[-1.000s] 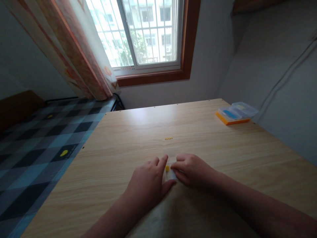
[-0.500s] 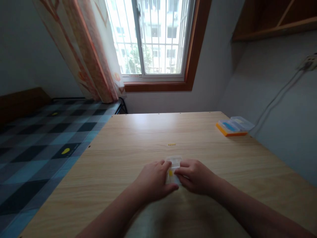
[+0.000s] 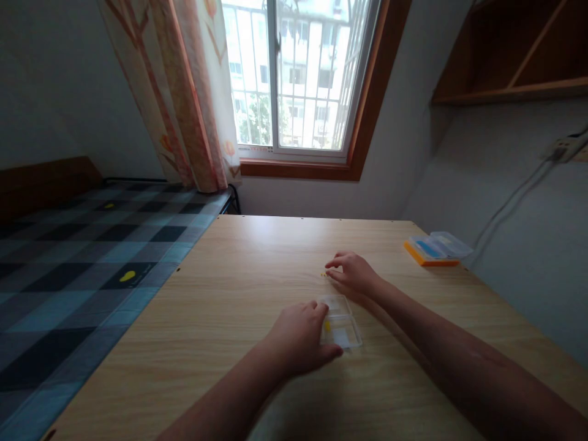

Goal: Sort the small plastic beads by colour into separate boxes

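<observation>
A small clear plastic box [image 3: 342, 337] lies on the table, its lid folded back toward the window. My left hand [image 3: 301, 337] grips the box's left side, thumb along the near edge and fingers at the far part. Something yellow [image 3: 327, 325] shows inside the box, partly hidden by my fingers. Farther out, my right hand [image 3: 351, 271] reaches over a short row of tiny yellow pieces [image 3: 323, 274]. Its thumb and forefinger are apart, with the tips right beside the pieces; I see nothing held. The hand covers part of the row.
The wooden table [image 3: 257, 269] stretches to the wall under the window. At its right edge sits an orange and clear case [image 3: 432, 262] with its lid up. A bed with a checked cover [image 3: 138, 245] stands at the left, and a cable [image 3: 509, 196] hangs along the right wall.
My right hand has left the box and moved away from me to the yellow pieces. My left hand stays on the box. The view has tilted and shifted slightly.
</observation>
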The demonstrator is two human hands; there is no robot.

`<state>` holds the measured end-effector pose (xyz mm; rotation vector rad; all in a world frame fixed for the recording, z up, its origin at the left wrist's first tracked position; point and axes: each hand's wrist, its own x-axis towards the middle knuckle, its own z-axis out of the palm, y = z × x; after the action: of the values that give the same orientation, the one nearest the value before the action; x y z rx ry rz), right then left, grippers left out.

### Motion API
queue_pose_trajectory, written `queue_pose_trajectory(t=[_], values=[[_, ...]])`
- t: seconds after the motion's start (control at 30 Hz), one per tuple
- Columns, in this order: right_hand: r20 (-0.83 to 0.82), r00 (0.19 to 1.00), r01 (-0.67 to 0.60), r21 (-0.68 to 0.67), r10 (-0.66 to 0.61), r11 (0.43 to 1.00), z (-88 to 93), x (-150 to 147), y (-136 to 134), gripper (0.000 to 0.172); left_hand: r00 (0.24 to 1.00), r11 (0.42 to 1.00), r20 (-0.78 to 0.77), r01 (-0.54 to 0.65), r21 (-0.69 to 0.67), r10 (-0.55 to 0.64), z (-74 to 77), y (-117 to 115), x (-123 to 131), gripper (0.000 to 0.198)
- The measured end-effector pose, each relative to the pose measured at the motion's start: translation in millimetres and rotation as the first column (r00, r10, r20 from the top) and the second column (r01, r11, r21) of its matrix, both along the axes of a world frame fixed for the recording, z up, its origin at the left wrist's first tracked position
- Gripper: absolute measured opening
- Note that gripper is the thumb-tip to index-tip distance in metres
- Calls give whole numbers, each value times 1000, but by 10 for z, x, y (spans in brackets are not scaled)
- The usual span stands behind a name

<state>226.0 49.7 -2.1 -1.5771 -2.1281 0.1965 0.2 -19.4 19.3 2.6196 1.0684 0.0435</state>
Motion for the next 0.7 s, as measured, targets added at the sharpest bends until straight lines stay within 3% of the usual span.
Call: queue_pose_trajectory(t=[0.5,0.6,0.7], values=[[30,1000,6,-44,-5,999,-138,-124,110,12,1000,1000,17,3,-3,-3,-14,5,-8,50],[-15,1000,-13,-4,13,1000,-81,-106,-16,11,1000,1000,16,7,2,-7,-9,7,-10,51],[-130,983,-116,82,126,990,37,-41,-313,10,1000,1000,14,9,0,-9,-16,14,-12,52]])
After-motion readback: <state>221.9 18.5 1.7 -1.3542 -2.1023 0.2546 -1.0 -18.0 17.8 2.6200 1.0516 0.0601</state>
